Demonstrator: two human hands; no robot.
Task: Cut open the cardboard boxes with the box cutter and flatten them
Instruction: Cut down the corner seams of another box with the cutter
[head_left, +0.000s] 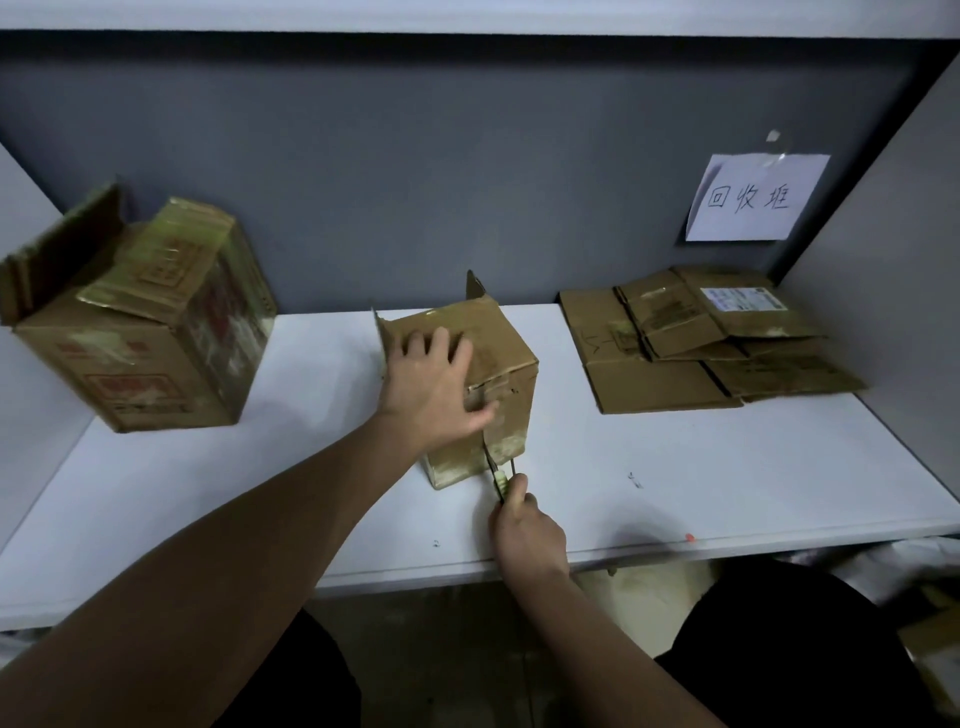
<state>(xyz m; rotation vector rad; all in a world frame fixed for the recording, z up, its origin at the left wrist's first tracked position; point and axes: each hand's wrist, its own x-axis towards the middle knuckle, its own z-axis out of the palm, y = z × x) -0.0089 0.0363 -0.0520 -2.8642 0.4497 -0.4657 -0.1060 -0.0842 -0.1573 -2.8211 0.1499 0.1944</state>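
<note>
Brown cardboard is being shown by the small box (483, 364), red print by the larger box (156, 332), black handwriting by the white paper sign (756, 200), against a white tabletop (675, 478) and grey wall (415, 182).

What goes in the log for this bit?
left hand presses small box | right hand grips box cutter, cutting near face | table

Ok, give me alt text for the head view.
A left hand steadies a small cardboard box while the right hand holds a box cutter against it. A larger box stands left; flattened cardboard lies right.
</note>
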